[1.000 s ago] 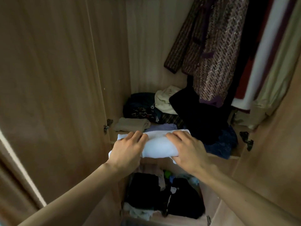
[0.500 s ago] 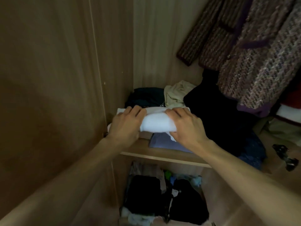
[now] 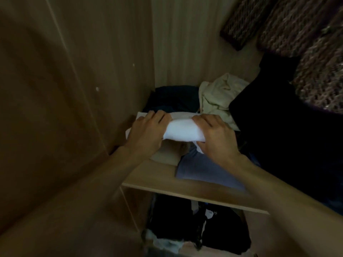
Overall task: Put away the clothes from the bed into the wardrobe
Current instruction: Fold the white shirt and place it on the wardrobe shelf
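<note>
A folded white garment (image 3: 182, 131) is gripped at both ends, the left hand (image 3: 146, 133) at its 9 o'clock end and the right hand (image 3: 216, 138) at its 3 o'clock end, fingers curled over the top. It hangs over the wardrobe shelf (image 3: 154, 176), above a beige fold (image 3: 167, 153) and a lilac fold (image 3: 202, 168). At 12 o'clock lies a cream cloth (image 3: 217, 94); a tweed jacket (image 3: 306, 32) hangs at 2 o'clock. At 6 o'clock, the lower compartment holds dark clothes (image 3: 196, 227).

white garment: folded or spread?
Folded: the white garment is a compact bundle gripped at each end by the left hand and right hand.
</note>
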{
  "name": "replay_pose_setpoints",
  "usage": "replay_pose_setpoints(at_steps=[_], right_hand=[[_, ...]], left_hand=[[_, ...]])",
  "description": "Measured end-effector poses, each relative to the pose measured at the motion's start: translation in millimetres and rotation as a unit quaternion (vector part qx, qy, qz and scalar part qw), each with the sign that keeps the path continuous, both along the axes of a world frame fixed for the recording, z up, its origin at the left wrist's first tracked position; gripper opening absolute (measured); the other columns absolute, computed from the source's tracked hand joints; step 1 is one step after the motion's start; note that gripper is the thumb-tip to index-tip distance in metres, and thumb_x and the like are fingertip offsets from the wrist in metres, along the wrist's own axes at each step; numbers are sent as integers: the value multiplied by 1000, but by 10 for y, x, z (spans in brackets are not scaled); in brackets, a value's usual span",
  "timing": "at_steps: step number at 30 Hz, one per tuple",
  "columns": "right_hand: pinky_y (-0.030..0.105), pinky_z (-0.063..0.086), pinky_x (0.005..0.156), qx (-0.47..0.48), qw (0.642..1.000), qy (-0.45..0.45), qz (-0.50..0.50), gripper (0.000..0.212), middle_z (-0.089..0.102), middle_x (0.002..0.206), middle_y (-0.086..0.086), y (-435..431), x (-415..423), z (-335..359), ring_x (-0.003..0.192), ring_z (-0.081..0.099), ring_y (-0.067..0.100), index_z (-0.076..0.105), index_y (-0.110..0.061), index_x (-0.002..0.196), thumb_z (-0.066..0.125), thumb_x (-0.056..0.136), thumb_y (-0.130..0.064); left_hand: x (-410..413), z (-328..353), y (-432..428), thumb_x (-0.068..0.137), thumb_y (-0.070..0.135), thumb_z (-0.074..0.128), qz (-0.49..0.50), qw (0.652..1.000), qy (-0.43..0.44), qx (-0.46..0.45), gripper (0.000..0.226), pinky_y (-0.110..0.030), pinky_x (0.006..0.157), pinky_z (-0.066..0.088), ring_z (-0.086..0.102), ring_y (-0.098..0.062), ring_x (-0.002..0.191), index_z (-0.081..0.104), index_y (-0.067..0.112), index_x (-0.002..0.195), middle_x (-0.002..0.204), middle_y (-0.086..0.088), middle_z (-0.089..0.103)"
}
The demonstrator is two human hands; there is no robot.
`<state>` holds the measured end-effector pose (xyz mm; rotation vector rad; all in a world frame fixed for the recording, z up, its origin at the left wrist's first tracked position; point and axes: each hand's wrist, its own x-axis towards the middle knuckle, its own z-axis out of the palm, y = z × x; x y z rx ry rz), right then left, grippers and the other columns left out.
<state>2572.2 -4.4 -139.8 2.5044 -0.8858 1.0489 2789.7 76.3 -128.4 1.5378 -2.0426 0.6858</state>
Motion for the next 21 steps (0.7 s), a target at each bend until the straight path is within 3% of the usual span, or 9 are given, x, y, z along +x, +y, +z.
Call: replay_pose_setpoints(at_steps=[4, 7, 10, 14, 18, 21], right_hand=[[43, 52, 81, -24, 999, -24, 3, 55, 65, 117, 16, -364, 111, -303, 102, 62, 37, 63, -8, 124, 56, 69, -14], [45, 44, 96, -10, 1000, -11, 14, 50, 63, 120, 16, -440, 180, -835, 110, 58, 35, 58, -11, 125, 66, 75, -10], [45, 50, 93, 56, 998, 19, 2, 56, 64, 120, 14, -336, 213, -1367, 110, 60, 34, 58, -13, 122, 84, 72, -17], [42, 50, 93, 122, 992, 17, 8, 59, 60, 128, 12, -246, 153, -1542, 116, 57, 30, 46, -18, 132, 68, 79, -31], [37, 49, 91, 105, 993, 52, 10, 79, 59, 126, 10, -208, 118, -1503, 118, 48, 24, 46, -20, 133, 84, 64, -26], [38, 47, 89, 80, 997, 8, -2, 63, 60, 121, 11, -269, 210, -1334, 114, 55, 29, 49, -21, 129, 79, 74, -22]], left_hand=[[113, -282, -420, 69, -3, 65, 7, 999, -7, -40, 38, -43, 65, 50, 63, -33, 83, 63, 6, 106, 103, -15, 67], [191, -804, -505, 78, 6, 51, 6, 1000, -21, -11, 35, -43, 75, 49, 64, -32, 92, 61, 11, 112, 116, -13, 67], [203, -1282, -449, 85, 17, 48, -4, 999, -12, 50, 32, -43, 85, 46, 67, -30, 98, 56, 15, 116, 120, -11, 67], [281, -1396, -413, 87, 19, 52, -20, 996, -19, 84, 32, -42, 94, 43, 63, -29, 107, 66, 12, 115, 126, -10, 65], [319, -1316, -426, 91, 16, 50, -56, 997, -36, 26, 29, -41, 92, 44, 65, -28, 105, 70, 9, 110, 120, -10, 68], [355, -1130, -536, 92, 14, 50, -71, 996, -44, -31, 26, -41, 91, 44, 62, -27, 106, 67, 9, 111, 118, -11, 69]])
